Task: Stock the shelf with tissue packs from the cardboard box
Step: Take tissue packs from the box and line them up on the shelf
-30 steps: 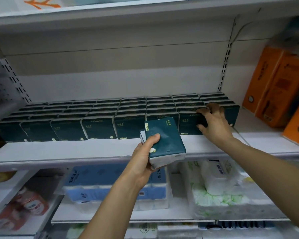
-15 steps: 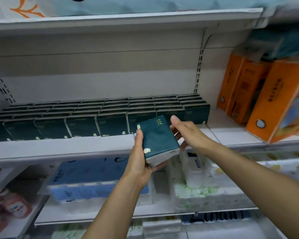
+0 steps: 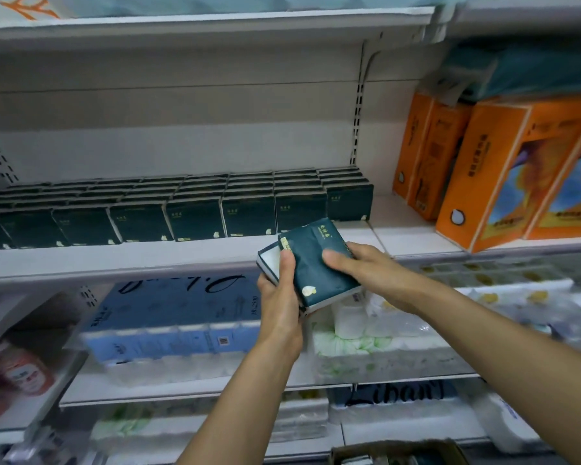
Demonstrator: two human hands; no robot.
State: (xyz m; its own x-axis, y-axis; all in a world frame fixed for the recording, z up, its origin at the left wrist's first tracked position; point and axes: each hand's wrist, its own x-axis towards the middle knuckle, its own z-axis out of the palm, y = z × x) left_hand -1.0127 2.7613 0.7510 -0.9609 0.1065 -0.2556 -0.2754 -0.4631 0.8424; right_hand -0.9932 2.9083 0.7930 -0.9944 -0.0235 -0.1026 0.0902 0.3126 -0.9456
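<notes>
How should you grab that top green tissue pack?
Take the top tissue pack by its long right edge, coming from the right as the right hand does. It lies flat and tilted on the pack below, which the left hand holds.

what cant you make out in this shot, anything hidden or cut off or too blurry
All head view:
- Cardboard box: cut off by the bottom edge; contents unclear.
- Lower pack under the top pack: mostly covered by it and the left hand.
- Right hand fingertips: hidden behind the packs.
- Shelved packs: print too small.
</notes>
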